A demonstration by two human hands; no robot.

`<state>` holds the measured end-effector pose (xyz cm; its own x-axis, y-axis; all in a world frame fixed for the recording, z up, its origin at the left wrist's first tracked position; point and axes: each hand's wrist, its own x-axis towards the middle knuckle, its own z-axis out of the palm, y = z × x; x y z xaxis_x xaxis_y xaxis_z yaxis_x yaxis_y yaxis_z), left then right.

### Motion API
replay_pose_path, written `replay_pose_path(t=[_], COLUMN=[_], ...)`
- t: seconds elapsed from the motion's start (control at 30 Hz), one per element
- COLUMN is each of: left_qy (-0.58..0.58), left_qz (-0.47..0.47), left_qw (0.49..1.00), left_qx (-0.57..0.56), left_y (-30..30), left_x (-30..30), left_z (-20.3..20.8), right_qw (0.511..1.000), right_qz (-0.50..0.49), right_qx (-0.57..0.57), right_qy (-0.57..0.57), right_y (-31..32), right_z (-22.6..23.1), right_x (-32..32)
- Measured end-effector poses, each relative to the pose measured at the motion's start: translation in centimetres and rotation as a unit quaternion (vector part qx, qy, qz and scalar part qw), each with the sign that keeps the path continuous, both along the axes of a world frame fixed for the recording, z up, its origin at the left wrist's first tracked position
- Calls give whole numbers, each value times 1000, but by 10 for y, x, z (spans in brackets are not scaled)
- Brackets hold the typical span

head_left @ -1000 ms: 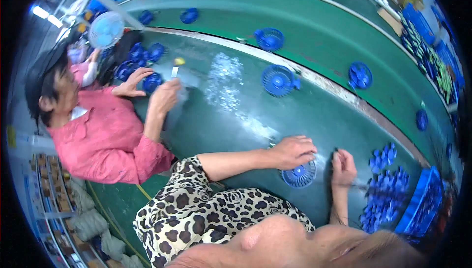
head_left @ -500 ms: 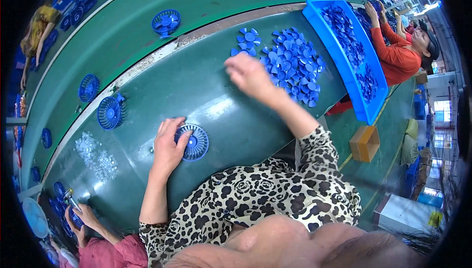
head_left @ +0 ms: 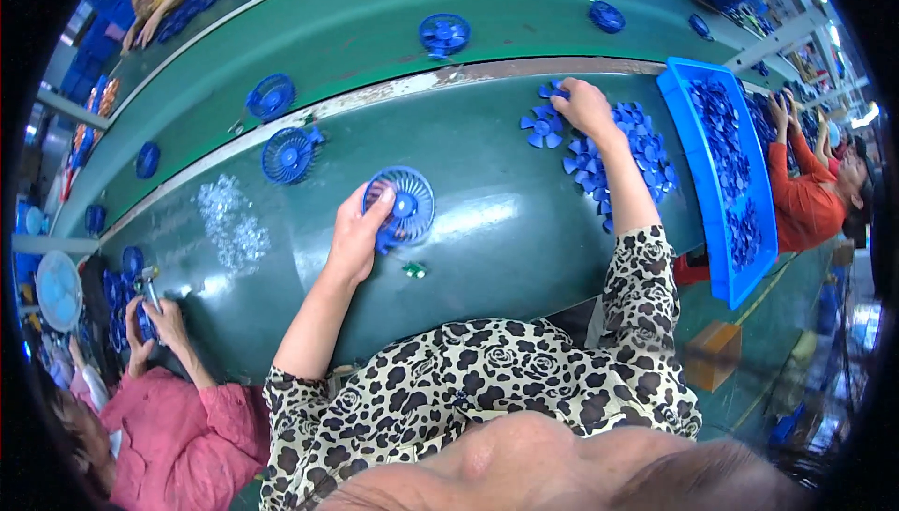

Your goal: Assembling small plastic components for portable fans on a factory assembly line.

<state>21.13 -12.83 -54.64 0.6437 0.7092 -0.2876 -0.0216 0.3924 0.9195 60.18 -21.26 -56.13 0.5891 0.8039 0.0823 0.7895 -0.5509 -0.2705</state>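
My left hand (head_left: 352, 237) grips a round, slatted blue fan housing (head_left: 419, 198), its thumb over the front near the hub. The housing is raised off the green table and tilted. Below it shows a small green circuit piece (head_left: 414, 270); I cannot tell whether it is attached. At the far edge of the blade pile, my right hand (head_left: 590, 110) has its fingers closed at a blue fan blade (head_left: 549, 89), partly hidden by them. Another loose fan blade (head_left: 541, 127) lies just beside that hand. The heap of fan blades (head_left: 646, 150) spreads under my right wrist.
A blue tray (head_left: 698, 183) full of blades stands at the right. Another fan housing (head_left: 287, 155) and small clear pieces (head_left: 231, 225) lie to the left. Beyond the table's raised edge, a green conveyor (head_left: 356, 57) carries fan parts. Co-workers sit at left and right.
My left hand has lifted the fan housing off the table, thumb now on its front. The right hand has reached farther to the blades at the pile's edge. The whole view has shifted.
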Motion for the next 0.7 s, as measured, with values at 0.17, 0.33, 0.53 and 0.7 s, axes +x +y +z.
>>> replay_pose_path(t=[0.17,0.33,0.53,0.7], left_qy=[-97,-118,-162,-84], left_qz=[15,27,27,45], left_qw=[977,979,967,992], left_qx=[-190,-161,-194,-80], left_y=[16,30,29,0], left_x=[-9,-19,-19,-7], left_z=[-6,-17,-19,-10], right_qw=[999,966,922,930], right_qz=[-9,63,319,319], right_qx=[-19,245,218,181], right_qy=[-35,-47,12,27], right_y=[-5,5,17,18], right_z=[-2,24,45,36], right_x=[-12,-101,-248,-269])
